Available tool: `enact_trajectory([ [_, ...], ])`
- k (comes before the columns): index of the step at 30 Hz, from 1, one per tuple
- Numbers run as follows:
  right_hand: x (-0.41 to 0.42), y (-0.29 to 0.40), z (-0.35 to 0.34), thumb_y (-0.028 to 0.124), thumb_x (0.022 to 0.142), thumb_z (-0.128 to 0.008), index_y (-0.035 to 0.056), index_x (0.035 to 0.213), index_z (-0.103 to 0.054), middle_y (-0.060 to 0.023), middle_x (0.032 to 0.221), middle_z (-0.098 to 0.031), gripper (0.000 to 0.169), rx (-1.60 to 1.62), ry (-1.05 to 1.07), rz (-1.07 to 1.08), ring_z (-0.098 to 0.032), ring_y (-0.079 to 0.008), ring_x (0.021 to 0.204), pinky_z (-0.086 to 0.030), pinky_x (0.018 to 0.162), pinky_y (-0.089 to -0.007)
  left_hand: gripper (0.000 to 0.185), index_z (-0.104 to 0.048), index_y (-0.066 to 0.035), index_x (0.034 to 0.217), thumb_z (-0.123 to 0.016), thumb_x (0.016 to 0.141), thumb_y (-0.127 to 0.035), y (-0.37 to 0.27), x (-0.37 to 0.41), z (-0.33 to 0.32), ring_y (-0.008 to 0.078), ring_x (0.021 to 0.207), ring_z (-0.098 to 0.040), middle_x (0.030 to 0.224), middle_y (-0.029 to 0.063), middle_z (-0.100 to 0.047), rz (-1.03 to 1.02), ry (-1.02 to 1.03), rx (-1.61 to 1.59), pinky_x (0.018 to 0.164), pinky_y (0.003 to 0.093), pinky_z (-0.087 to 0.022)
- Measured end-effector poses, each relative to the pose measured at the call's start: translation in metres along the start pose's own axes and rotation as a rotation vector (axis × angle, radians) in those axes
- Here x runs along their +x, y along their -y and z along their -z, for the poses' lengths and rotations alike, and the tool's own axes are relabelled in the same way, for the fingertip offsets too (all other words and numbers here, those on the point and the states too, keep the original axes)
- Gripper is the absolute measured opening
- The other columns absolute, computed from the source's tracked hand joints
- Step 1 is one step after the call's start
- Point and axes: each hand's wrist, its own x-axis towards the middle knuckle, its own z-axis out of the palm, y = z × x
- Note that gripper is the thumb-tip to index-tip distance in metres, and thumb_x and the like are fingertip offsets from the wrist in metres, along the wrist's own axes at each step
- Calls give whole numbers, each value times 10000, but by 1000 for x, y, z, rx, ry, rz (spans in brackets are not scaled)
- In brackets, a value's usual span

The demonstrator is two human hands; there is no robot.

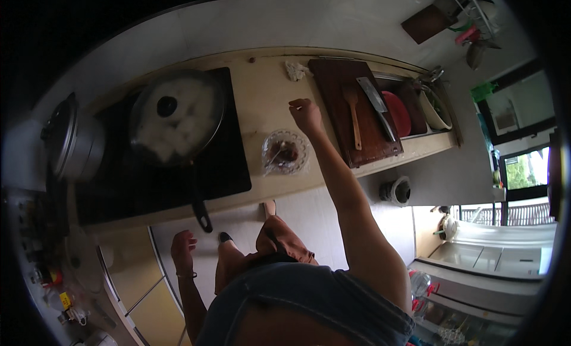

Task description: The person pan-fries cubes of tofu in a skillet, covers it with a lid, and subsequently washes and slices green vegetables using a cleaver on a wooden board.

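Note:
My right hand (307, 116) hovers over the counter with curled fingers, between the glass dish and the cutting board; whether something small is in it I cannot make out. Below it on the counter stands a scalloped glass dish (304, 143) under clear plastic wrap, with dark reddish food inside. My left hand (182, 250) hangs in front of the counter edge, its fingers loosely apart and holding nothing. Nearest to it is the black handle (201, 214) of a frying pan. A glass lid (196, 96) with a black knob covers the pan, and pale pieces show through it.
The pan stands on a black cooktop (232, 167), with a metal pot (80, 141) at left. A wooden spatula (353, 118) and a cleaver (374, 98) lie on the dark cutting board (332, 89). Beyond are a red basin (398, 112) and a crumpled tissue (295, 71).

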Motion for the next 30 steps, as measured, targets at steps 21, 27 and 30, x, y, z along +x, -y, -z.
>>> enact_trajectory([
  [21,134,-98,-61,257,656,-642,78,899,-647,-129,876,-630,302,21,-3,-643,-603,-278,817,-464,698,-348,279,-523,-16,989,-501,847,-255,36,11,-26,162,748,-585,860,85,-575,162,-322,52,549,264,-492],
  [27,72,-73,17,62,719,-628,-22,762,-596,-71,650,-588,100,737,-28,-490,-581,-130,555,-465,492,-241,266,-517,8,949,-532,825,-226,66,43,0,194,648,-600,789,106,-594,165,-237,241,499,277,-487],
  [30,36,-84,83,49,744,-621,-4,835,-576,-52,686,-573,114,855,-202,-475,-538,-104,553,-451,476,-215,222,-533,-24,925,-521,813,-216,72,51,1,227,592,-593,764,109,-597,328,-341,-68,444,278,-441],
])
